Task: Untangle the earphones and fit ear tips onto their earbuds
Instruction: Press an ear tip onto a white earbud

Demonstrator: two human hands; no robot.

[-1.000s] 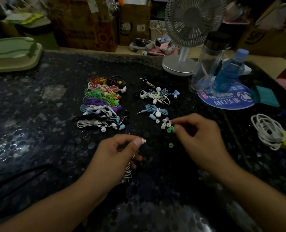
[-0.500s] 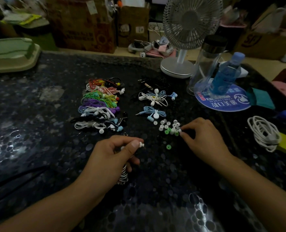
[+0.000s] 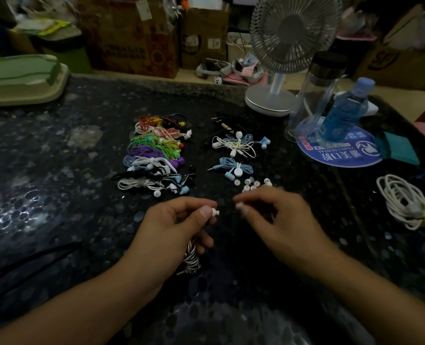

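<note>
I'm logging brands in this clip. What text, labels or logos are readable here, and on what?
"SF": on the cardboard box at far right.
Round blue mat under the bottles: white characters and Latin letters, seen upside down, too blurred to read.
Large brown carton: red print and white sticker, too blurred.
Blue bottle label: too small.

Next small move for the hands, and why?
Probably bring the right hand the last bit left and press its ear tip onto the earbud. The left hand pinches the earbud with its bare nozzle pointing right, and the pale tip, blurred, sits at the right fingertips just short of it, not yet touching.
</note>
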